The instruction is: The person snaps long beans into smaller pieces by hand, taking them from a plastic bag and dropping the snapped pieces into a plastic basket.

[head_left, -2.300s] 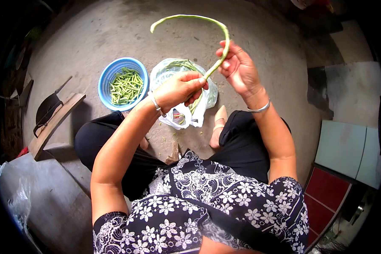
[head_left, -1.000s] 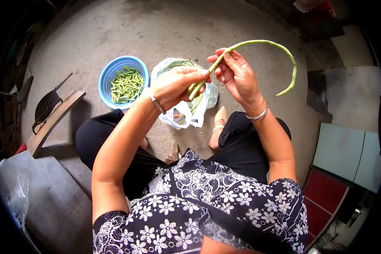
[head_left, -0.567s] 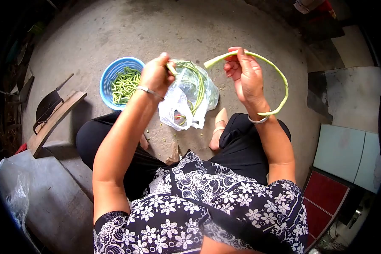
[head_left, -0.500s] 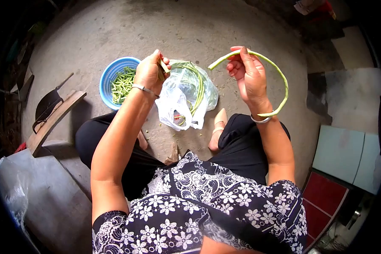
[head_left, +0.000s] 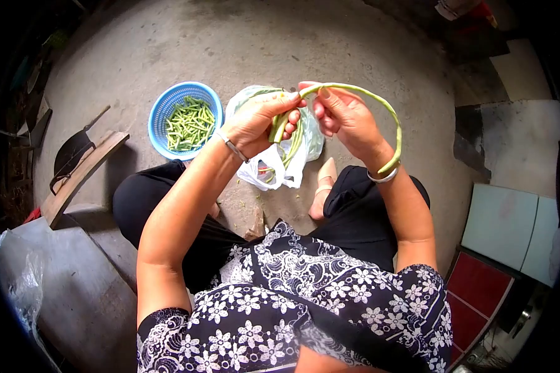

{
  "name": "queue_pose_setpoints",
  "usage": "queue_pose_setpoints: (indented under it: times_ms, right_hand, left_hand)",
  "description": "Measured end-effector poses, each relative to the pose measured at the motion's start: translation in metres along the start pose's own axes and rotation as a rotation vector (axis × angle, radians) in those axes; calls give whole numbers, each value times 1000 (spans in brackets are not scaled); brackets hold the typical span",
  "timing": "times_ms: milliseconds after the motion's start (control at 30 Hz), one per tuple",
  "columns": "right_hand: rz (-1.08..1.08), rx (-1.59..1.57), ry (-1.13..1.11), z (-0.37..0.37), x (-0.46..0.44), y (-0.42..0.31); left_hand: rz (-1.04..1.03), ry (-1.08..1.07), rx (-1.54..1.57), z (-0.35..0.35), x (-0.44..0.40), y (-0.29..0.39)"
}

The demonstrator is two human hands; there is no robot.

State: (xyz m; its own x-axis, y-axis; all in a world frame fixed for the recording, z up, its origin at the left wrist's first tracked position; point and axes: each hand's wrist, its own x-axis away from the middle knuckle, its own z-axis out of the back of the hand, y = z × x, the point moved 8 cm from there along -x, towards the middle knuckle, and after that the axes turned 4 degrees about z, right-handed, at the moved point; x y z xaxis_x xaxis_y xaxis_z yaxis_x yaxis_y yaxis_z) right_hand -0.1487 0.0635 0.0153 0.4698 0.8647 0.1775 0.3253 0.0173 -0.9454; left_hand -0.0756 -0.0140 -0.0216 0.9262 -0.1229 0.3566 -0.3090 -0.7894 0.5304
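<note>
A long green bean (head_left: pixel 387 107) curves from my fingertips over my right hand and down to the wrist. My right hand (head_left: pixel 348 115) pinches it near its left end. My left hand (head_left: pixel 259 121) is closed around several short bean pieces (head_left: pixel 279 127), and its thumb and forefinger meet the tip of the long bean. Below the hands lies a white plastic bag (head_left: pixel 270 177) with whole long beans (head_left: pixel 294 146) in it, partly hidden by my left hand. A blue basket (head_left: pixel 157 140) to the left holds many cut bean pieces (head_left: pixel 190 124).
A cleaver-like dark blade (head_left: pixel 71 152) rests against a wooden board (head_left: pixel 84 177) at the left. Nearer stands a grey slab (head_left: pixel 74 267) with clear plastic (head_left: pixel 20 267) on it. Pale green panels (head_left: pixel 499 224) and red tiles (head_left: pixel 477 283) are at the right.
Both hands have come together above the bag. My left hand moved right with its bean pieces, and the long bean's end moved left to meet its fingers.
</note>
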Motion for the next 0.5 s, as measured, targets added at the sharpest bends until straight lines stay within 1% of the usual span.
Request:
queue_pose_setpoints:
  times_ms: [67,167,200,267,300,367,400,433,500]
  right_hand:
    - [73,-106,38,5,1,-10]
    - [149,-162,135,21,-3,-15]
    - [140,-205,135,24,-3,-14]
    - [158,-189,140,27,-3,-13]
    - [167,-180,141,27,-3,-15]
    - [239,44,227,21,3,-20]
    - [274,157,268,15,7,-23]
    - [372,340,228,4,11,-31]
    - [606,586,134,-20,18,-39]
  left_hand:
    - [-10,10,2,2,2,4]
    - [41,24,-3,-1,6,2]
    - [44,-4,-17,-2,5,1]
    - [49,-58,-46,-1,2,-3]
    - [6,-2,-75,4,1,0]
    - [-83,110,-133,14,-1,7]
    - [-119,133,-84,19,-4,10]
    - [-138,160,-24,23,-4,10]
    - [-174,212,98,26,-5,9]
